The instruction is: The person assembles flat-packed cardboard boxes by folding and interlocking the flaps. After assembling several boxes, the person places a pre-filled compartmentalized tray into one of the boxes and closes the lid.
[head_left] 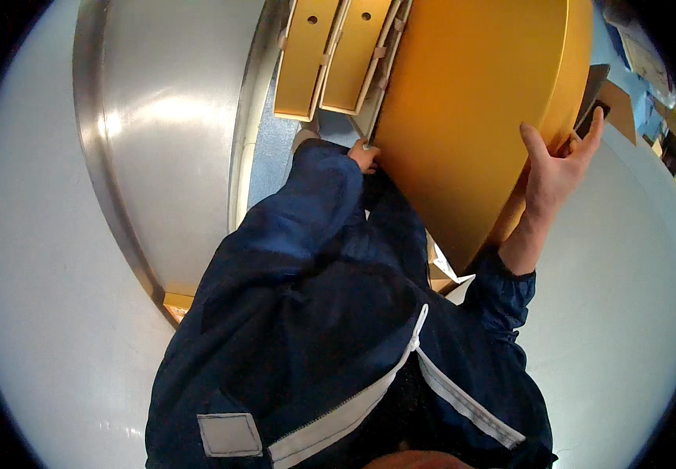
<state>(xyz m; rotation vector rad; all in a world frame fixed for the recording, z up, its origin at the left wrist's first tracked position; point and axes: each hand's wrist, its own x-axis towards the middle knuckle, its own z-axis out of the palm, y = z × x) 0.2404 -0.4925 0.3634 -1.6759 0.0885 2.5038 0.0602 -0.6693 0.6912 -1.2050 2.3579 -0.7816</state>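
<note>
A large gold-coloured panel (471, 117) with a rounded right edge stands tilted in front of me. At its lower left corner, my left hand (364, 157) has its fingers curled round the edge; part of the grip is hidden. Beside the panel's right edge, my right hand (554, 168) is spread, thumb and fingers stretched apart. Its thumb lies close to the panel's face, and some fingers are partly out of sight behind the edge. To the left of the panel hang narrow gold trays (299, 59), each with a round hole near the top.
A big silver metallic panel (174, 141) with a curved edge stands at my left. Pale surfaces (33, 234) lie on both sides. A blue floor (268, 168) shows between the panels. Brown cardboard (618, 109) and a dark flat piece (593, 94) are beyond my right hand.
</note>
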